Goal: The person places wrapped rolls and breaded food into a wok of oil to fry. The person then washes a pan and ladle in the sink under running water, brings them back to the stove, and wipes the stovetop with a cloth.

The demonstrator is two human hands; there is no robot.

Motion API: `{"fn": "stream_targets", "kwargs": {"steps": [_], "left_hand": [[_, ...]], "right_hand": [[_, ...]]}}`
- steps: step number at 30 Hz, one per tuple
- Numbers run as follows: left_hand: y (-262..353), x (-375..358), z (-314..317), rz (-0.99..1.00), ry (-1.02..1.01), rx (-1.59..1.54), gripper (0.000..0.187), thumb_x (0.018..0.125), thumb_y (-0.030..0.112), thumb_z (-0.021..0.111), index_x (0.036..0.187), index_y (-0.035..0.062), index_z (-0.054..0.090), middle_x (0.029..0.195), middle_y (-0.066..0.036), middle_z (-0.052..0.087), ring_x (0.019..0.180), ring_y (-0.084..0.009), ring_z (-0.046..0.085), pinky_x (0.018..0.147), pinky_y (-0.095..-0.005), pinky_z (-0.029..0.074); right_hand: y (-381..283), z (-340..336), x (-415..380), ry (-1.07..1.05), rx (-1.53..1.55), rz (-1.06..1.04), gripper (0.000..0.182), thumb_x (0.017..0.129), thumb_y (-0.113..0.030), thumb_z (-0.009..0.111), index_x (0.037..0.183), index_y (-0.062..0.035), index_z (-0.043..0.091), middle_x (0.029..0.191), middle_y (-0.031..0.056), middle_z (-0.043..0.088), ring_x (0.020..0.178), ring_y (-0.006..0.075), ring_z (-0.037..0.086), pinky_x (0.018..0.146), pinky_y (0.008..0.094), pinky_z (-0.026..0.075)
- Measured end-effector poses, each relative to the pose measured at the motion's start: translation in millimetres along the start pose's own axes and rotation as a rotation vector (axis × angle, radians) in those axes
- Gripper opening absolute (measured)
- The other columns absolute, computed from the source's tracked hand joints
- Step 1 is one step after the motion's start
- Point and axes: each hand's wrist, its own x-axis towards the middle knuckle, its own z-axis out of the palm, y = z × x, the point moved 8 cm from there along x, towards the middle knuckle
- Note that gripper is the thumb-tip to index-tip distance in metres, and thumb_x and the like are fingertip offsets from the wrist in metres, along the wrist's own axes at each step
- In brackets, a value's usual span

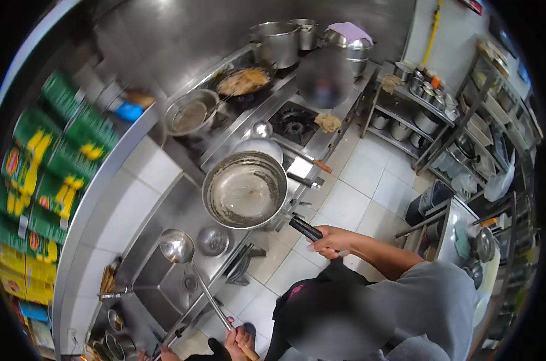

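My right hand (pixel 334 240) is closed round the black handle (pixel 305 228) of a deep metal saucepan (pixel 245 190). The pan is tilted so that its scorched, stained inside shows; little or nothing is in it. At the bottom edge, my left hand (pixel 238 344) grips the wooden end of a long-handled steel ladle (pixel 177 246). The ladle's bowl hangs over the sink side of the counter, beside a round metal bowl or strainer (pixel 213 240). Behind the pan, partly hidden, are a pale round dish (pixel 262 148) and a second ladle (pixel 261 129) with a wooden-ended handle.
A steel sink (pixel 160 290) lies at lower left. On the stove, a wok (pixel 244 83) holds food beside a strainer-topped pot (pixel 190 113) and tall stockpots (pixel 274 43). A bare burner (pixel 295 123) has a cloth (pixel 328 123) nearby. Pot shelves (pixel 408 114) stand right. Another person's fingers (pixel 166 355) show below.
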Motion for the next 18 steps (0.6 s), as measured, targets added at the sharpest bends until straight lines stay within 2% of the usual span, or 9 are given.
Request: {"fn": "stream_targets", "kwargs": {"steps": [2,3,4,5,6,8,9,13,18], "left_hand": [[-21,24,35,0.004,0.003,0.052,0.024,0.101,0.019,0.044,0.124,0.0144,0.045,0.057,0.003,0.036,0.039,-0.0056,0.035,0.04,-0.026,0.038],[-38,34,28,-0.09,0.196,0.15,0.012,0.099,0.025,0.046,0.095,0.015,0.043,0.053,0.003,0.035,0.04,-0.0088,0.035,0.039,-0.0256,0.033],[-56,41,22,-0.18,0.389,0.24,0.037,0.097,0.032,0.049,0.065,0.0156,0.04,0.048,0.004,0.033,0.041,-0.012,0.034,0.038,-0.0253,0.027],[-73,76,71,-0.101,-0.091,-0.022,0.025,0.101,0.02,0.043,0.125,0.0143,0.044,0.057,0.004,0.037,0.04,-0.0046,0.037,0.043,-0.0271,0.041],[-92,96,84,-0.094,-0.09,-0.017,0.025,0.101,0.02,0.043,0.125,0.0143,0.044,0.057,0.004,0.037,0.04,-0.0046,0.037,0.043,-0.0271,0.041],[-136,127,130,-0.182,-0.318,-0.189,0.026,0.101,0.017,0.04,0.128,0.0149,0.044,0.062,0.002,0.041,0.043,-0.0057,0.042,0.046,-0.0287,0.042],[-157,141,151,-0.202,-0.347,-0.208,0.027,0.101,0.016,0.04,0.128,0.0137,0.043,0.062,0.004,0.042,0.043,-0.0046,0.043,0.048,-0.0292,0.044],[-226,194,204,-0.271,-0.357,-0.231,0.028,0.101,0.017,0.041,0.128,0.0118,0.041,0.061,0.004,0.041,0.043,-0.0042,0.043,0.049,-0.0289,0.045],[-281,266,252,-0.394,-0.346,-0.064,0.032,0.101,0.021,0.043,0.132,0.0125,0.045,0.062,0.005,0.04,0.044,-0.0034,0.043,0.049,-0.0264,0.044]], "right_hand": [[-16,-42,-16,0.021,0.002,-0.035,0.021,0.089,-0.007,0.062,0.084,-0.0109,0.042,0.051,-0.004,0.038,0.037,0.0063,0.036,0.034,0.0253,0.028],[-25,-65,-25,0.049,0.002,-0.051,0.021,0.088,-0.006,0.062,0.083,-0.0109,0.042,0.051,-0.0038,0.038,0.037,0.0065,0.036,0.034,0.0254,0.028],[-35,-91,-33,0.075,-0.002,-0.065,0.021,0.088,-0.006,0.062,0.083,-0.0109,0.042,0.051,-0.0035,0.038,0.037,0.0067,0.036,0.034,0.0255,0.027],[-42,-119,-37,0.094,0.015,-0.07,0.022,0.087,-0.005,0.062,0.082,-0.0108,0.042,0.051,-0.0029,0.038,0.037,0.0072,0.036,0.034,0.0253,0.027],[-49,-145,-43,0.086,0.017,-0.072,0.022,0.087,-0.005,0.062,0.082,-0.0108,0.042,0.051,-0.0029,0.038,0.037,0.0072,0.036,0.034,0.0253,0.027],[-70,-196,-55,0.122,0.018,-0.096,0.022,0.086,-0.005,0.063,0.082,-0.0106,0.043,0.052,-0.0023,0.039,0.036,0.0079,0.036,0.034,0.0253,0.027],[-82,-220,-61,0.151,0.012,-0.101,0.022,0.086,-0.004,0.064,0.082,-0.0108,0.043,0.052,-0.0021,0.039,0.036,0.0083,0.036,0.034,0.0257,0.027],[-117,-322,-74,0.237,0.019,-0.12,0.023,0.085,-0.003,0.064,0.082,-0.0111,0.042,0.052,-0.0019,0.04,0.037,0.0084,0.036,0.034,0.026,0.027],[-157,-448,-61,0.349,0.049,-0.172,0.023,0.085,-0.002,0.063,0.084,-0.0118,0.042,0.054,-0.0017,0.04,0.038,0.0072,0.035,0.034,0.0258,0.027]]}}
